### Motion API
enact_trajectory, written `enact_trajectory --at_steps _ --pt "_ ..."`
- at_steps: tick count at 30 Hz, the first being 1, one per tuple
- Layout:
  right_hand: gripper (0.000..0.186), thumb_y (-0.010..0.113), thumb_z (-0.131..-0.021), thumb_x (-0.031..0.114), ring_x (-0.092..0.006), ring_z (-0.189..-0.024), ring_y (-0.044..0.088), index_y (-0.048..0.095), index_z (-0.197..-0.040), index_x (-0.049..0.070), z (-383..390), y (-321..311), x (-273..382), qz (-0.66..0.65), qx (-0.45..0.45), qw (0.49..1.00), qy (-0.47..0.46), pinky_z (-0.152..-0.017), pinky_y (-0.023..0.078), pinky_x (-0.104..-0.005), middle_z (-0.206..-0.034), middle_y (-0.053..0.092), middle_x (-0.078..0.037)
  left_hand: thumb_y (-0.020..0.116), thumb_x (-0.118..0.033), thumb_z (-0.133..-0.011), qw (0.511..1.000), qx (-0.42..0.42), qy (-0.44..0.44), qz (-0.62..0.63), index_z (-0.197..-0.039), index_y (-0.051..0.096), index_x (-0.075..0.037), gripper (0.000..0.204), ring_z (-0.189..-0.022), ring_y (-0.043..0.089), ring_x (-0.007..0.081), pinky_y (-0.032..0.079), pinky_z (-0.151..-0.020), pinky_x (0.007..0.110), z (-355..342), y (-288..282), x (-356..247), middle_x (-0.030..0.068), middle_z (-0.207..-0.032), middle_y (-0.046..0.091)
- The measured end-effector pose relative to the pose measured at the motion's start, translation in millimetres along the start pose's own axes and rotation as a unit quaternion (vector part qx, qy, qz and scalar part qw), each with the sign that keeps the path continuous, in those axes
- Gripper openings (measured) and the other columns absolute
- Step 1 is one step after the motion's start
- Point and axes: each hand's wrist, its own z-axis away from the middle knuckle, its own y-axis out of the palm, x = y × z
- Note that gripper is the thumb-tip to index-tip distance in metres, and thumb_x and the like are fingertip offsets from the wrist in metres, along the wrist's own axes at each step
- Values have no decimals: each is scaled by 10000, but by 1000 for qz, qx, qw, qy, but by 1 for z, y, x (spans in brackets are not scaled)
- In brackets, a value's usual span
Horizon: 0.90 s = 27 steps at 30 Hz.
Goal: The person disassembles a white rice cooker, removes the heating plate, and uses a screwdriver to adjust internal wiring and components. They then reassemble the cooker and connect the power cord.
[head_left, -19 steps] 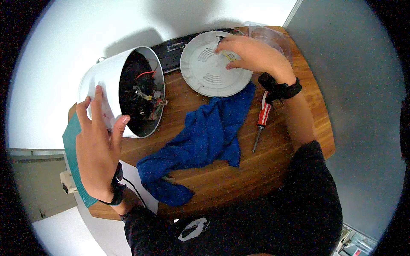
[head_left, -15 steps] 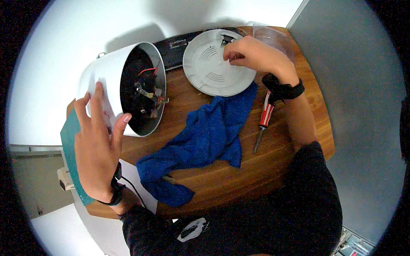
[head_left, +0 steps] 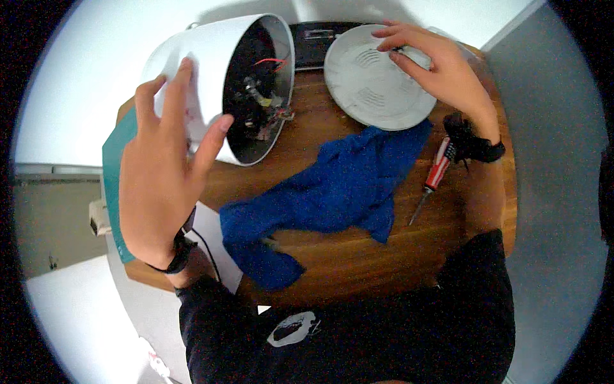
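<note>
A white drum-shaped appliance body [head_left: 204, 70] lies on its side on the wooden table [head_left: 358, 249], its open end showing wires and dark parts. My left hand [head_left: 160, 166] rests on its side wall, fingers spread. A round white vented cover [head_left: 374, 80] lies flat to the right of it. My right hand [head_left: 435, 67] grips the cover's far right edge with the fingers curled over the rim. A crumpled blue cloth [head_left: 326, 192] lies in the middle of the table, between my arms.
A red-handled screwdriver [head_left: 433, 176] lies beside my right wrist. A dark flat device [head_left: 313, 41] sits behind the cover at the table's far edge. A teal board [head_left: 114, 179] lies under my left hand. A thin black cable [head_left: 208, 253] runs off the near left edge.
The view has drawn closer. My right hand has shifted along the cover to its far right edge. My left hand stays on the white body.
</note>
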Motion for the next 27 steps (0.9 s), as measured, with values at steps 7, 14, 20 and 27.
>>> enact_trajectory --at_steps 7,14,20,27 --pt "345 718 -938 203 -381 -1194 635 651 -1252 76 7 17 16 -122 223 967 -5 -1039 495 -445 -1255 691 -149 658 -256 -991 999 36 -22 -10 -1568 429 -171 627 -1320 565 414 488 -1075 449 1 -13 -5 185 -1549 467" --pt "422 727 -933 185 -386 -1154 645 623 -1320 54 18 13 26 -126 345 929 41 -995 515 -433 -1229 688 -166 658 -203 -954 999 12 35 -31 -1553 458 -189 632 -1347 509 490 451 -1095 507 3 -16 2 262 -1548 460" --pt "428 703 -959 213 -403 -1147 634 598 -1337 40 10 25 46 -169 232 958 -13 -989 517 -443 -1263 647 -187 665 -94 -913 997 22 68 13 -1576 413 -271 731 -1425 416 503 408 -1144 526 -12 -15 -6 234 -1617 370" --pt "434 671 -986 245 -385 -1049 683 593 -1349 18 -37 76 84 -310 124 942 -33 -917 552 -442 -1131 694 -222 725 -51 -858 992 59 99 -53 -1602 333 -293 875 -1395 449 492 467 -1102 503 -11 -15 -6 180 -1635 356"
